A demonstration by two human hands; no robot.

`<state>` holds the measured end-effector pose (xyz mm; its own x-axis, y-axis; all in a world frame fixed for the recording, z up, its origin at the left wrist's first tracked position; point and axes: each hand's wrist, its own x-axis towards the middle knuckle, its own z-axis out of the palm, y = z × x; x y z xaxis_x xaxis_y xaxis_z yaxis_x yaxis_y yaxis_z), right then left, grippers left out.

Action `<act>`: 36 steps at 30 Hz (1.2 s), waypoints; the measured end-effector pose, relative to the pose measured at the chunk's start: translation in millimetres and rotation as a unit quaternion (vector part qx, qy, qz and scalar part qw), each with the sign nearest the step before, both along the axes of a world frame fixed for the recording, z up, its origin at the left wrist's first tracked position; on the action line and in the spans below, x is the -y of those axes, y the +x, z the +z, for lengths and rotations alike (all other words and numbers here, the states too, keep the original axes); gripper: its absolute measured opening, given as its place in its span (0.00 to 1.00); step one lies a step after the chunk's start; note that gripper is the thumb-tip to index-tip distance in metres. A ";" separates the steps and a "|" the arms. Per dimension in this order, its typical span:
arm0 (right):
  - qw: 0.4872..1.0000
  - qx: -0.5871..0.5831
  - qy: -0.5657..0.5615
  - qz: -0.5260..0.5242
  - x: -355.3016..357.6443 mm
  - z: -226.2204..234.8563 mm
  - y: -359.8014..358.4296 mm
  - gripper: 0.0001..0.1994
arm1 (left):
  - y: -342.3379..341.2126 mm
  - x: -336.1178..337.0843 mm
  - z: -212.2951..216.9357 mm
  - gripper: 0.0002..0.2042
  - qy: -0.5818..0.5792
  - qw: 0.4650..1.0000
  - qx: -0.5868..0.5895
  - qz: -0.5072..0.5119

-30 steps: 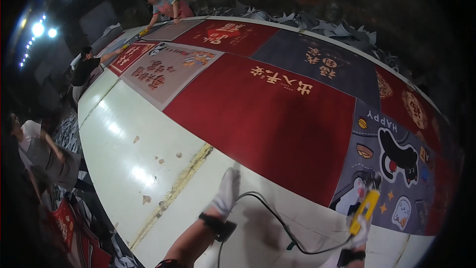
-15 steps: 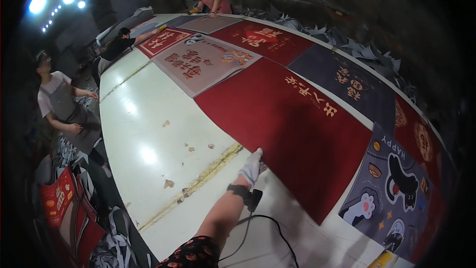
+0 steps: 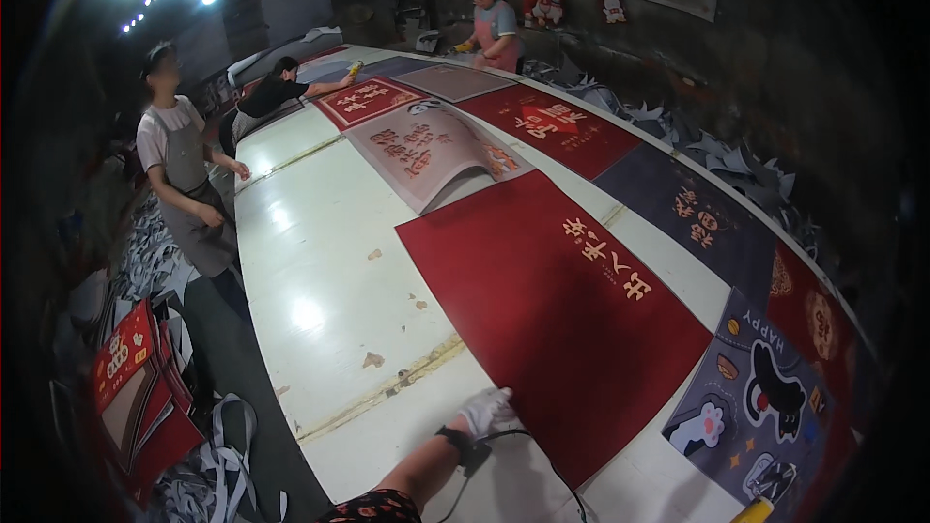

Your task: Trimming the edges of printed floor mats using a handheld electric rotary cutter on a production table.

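Observation:
My left hand (image 3: pixel 489 412), in a pale glove with a black strap at the wrist, is closed on the near left edge of a large red doormat (image 3: pixel 572 329) with gold characters. The mat lies flat on the pale table (image 3: pixel 339 271). Beyond it, a beige mat (image 3: pixel 426 157) has its near edge curled up off the table. At the lower right rim a yellow-handled tool (image 3: pixel 754 511) with a thin metal end pokes into view over a grey cartoon-cat mat (image 3: pixel 751 397). My right hand is out of the picture.
Dark grey (image 3: pixel 678 194) and red (image 3: pixel 557 131) mats cover the far right side. Across the left edge stands a person in an apron (image 3: pixel 189 184); two others work at the far end. Stacked mats (image 3: pixel 145 397) and grey scraps (image 3: pixel 228 455) lie at the left. A black cable hangs by my wrist.
The red mat has slid toward me with my left hand, opening a gap to the mats beyond. The beige mat's near edge has curled up. My view has tilted upward.

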<state>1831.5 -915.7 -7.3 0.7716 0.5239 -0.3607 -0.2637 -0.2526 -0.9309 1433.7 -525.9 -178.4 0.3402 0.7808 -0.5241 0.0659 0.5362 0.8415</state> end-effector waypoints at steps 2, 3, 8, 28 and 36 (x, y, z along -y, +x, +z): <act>1.000 -0.001 0.009 0.022 -5.2 9.0 -6.9 0.28 | 11.6 16.5 -27.5 0.26 -0.055 0.994 0.086 0.047; 1.000 0.004 0.012 0.025 -5.0 14.8 -10.0 0.28 | 22.6 19.7 -28.7 0.25 -0.116 0.975 0.176 0.073; 0.999 0.019 0.026 0.019 10.0 35.1 -28.6 0.28 | 48.0 26.6 8.9 0.23 -0.147 0.970 0.184 0.054; 0.985 0.069 0.156 0.018 112.5 107.5 -126.6 0.30 | -128.9 273.8 2.1 0.29 -0.207 0.926 0.256 -0.188; 0.944 0.087 0.297 -0.112 204.4 145.3 -175.2 0.35 | -81.4 373.0 128.7 0.44 -0.068 0.863 -0.074 -0.495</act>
